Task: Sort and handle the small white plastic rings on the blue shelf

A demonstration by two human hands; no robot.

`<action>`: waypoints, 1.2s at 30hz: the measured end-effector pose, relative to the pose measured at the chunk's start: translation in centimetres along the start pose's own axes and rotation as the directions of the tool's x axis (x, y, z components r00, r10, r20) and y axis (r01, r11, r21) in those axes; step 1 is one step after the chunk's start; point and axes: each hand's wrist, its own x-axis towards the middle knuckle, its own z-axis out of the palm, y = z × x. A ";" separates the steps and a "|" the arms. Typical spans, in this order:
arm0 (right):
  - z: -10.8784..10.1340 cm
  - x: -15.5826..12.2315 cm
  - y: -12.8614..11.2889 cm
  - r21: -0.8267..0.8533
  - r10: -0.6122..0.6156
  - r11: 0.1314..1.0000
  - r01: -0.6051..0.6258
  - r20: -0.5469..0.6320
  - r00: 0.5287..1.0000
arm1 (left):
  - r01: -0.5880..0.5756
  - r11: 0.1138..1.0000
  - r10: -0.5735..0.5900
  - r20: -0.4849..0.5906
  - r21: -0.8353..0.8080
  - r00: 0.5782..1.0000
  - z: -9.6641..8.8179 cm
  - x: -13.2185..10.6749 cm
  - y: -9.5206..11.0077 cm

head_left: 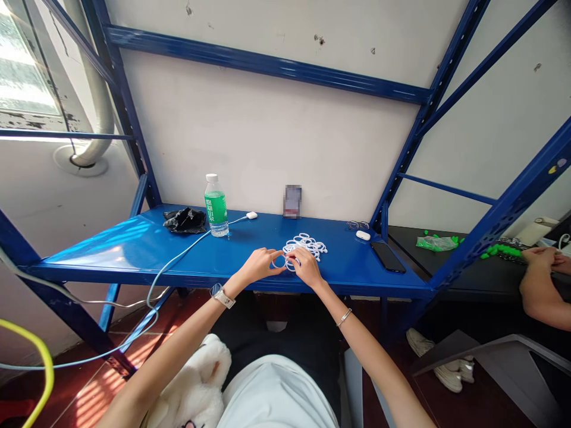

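A loose pile of white rings point(317, 246), which look like plastic, lies near the front edge of the blue shelf table. My left hand point(261, 266) is just left of the pile, thumb and forefinger closed in a pinch on a small white ring. From the right, my right hand point(306, 267) meets it, its fingers pinched at a white ring too and partly covering the pile. Whether both hands grip one ring or two joined ones is too small to tell. A watch point(222, 295) is on my left wrist and a bracelet point(344, 317) on my right.
On the blue table point(134, 252) stand a bottle point(216, 208) and an upright phone-like device point(292, 202). Around them lie a black bag point(184, 220), glasses point(357, 225), a white case point(363, 235), a dark phone point(388, 257) and a cable point(178, 255). Another person's hands point(542, 258) work at right.
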 end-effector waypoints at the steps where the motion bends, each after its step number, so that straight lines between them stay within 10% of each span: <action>1: -0.1 0.0 -0.1 -0.003 -0.004 1.000 0.004 0.001 1.000 | 0.012 1.000 -0.012 -0.005 -0.010 1.000 0.1 0.0 -0.1; 19: -0.2 0.1 -0.4 -0.052 0.055 0.997 -0.058 -0.056 0.997 | 0.284 0.932 -0.297 -0.026 -0.225 0.955 0.9 -0.2 -2.5; 25: -0.5 0.2 -0.5 -0.026 0.048 0.998 -0.048 -0.010 0.999 | 0.332 0.534 -0.248 0.231 -0.778 0.941 0.4 0.2 -2.3; 30: -0.2 0.3 -0.4 0.033 0.065 0.997 -0.063 -0.080 0.995 | 0.361 0.164 -0.061 0.356 -0.918 0.933 -0.2 0.3 0.6; 36: -0.2 0.7 -0.8 0.102 0.069 0.993 -0.055 -0.144 0.987 | 0.371 0.287 -0.096 0.358 -0.883 0.929 0.1 0.5 0.8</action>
